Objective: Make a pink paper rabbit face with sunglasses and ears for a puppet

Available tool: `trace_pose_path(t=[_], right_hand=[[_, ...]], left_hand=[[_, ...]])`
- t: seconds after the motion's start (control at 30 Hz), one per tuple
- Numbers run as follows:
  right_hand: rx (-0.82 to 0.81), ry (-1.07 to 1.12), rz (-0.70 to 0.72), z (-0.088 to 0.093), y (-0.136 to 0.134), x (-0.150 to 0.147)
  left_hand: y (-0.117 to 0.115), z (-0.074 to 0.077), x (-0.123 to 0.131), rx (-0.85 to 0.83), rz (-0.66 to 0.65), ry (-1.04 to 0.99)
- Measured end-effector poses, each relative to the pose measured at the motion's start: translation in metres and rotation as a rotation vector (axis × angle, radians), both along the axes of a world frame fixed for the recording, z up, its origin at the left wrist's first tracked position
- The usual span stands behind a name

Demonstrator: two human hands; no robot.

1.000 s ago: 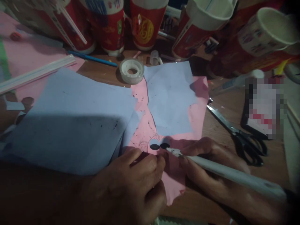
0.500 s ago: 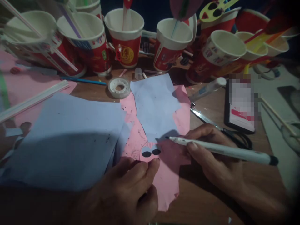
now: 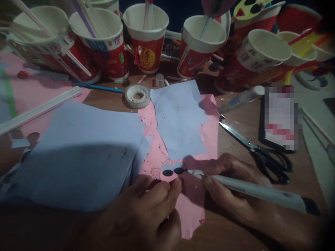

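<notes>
Left hand steadies, right hand steers the marker

My left hand is bunched at the near edge of a small paper piece with two black-oval eyes, which lies mid-length on the pink paper sheet. My fingers hide whether they pinch the piece or only press it; I judge they brace it against sliding. My right hand, apart from my left, closes thumb and fingers around a white marker, low on its barrel, probably for control. Black flecks on the pink sheet suggest it also shields the table from ink.

The marker's long axis slants: tip leftward at the right-hand oval, dark rear end beyond the pink sheet's right side, nearer me. I can't tell whether the tip touches. The eyes line up crosswise over the pink sheet, lashes pointing away from me. Black-handled scissors lie right of the pink sheet.
</notes>
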State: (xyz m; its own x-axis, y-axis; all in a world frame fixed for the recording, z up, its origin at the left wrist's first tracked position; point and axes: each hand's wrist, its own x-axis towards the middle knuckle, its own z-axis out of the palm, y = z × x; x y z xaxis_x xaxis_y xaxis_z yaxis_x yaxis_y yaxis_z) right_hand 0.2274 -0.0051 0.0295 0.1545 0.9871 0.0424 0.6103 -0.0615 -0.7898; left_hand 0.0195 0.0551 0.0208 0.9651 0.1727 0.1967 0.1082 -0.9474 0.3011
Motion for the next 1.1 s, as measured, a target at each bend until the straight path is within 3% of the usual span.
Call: trace_pose_path(t=[0.1, 0.33, 0.57, 0.67, 0.8, 0.9, 1.03, 1.1], right_hand=[[-0.008, -0.026, 0.063, 0.0, 0.0, 0.0], [0.068, -0.021, 0.029, -0.007, -0.001, -0.003], [0.052, -0.055, 0.023, -0.002, 0.0, -0.004], [0.037, -0.084, 0.011, -0.002, -0.001, -0.003], [0.106, -0.111, 0.042, -0.005, -0.001, -0.002], [0.084, -0.128, 0.021, -0.006, -0.002, -0.002], [0.025, -0.147, -0.023, -0.003, -0.005, -0.005], [0.019, -0.132, -0.022, -0.001, -0.005, -0.005]], left_hand=[[-0.001, -0.001, 0.002, 0.003, 0.009, -0.008], [-0.001, -0.012, 0.004, 0.06, 0.0, -0.12], [-0.003, -0.021, 0.006, 0.092, 0.047, -0.201], [-0.004, -0.02, 0.006, 0.079, 0.034, -0.173], [-0.004, -0.014, 0.007, 0.001, 0.114, -0.178], [-0.003, -0.009, 0.007, -0.016, 0.058, -0.068], [0.0, -0.005, 0.007, 0.041, 0.069, -0.166], [0.002, -0.003, 0.006, 0.039, 0.001, -0.048]])
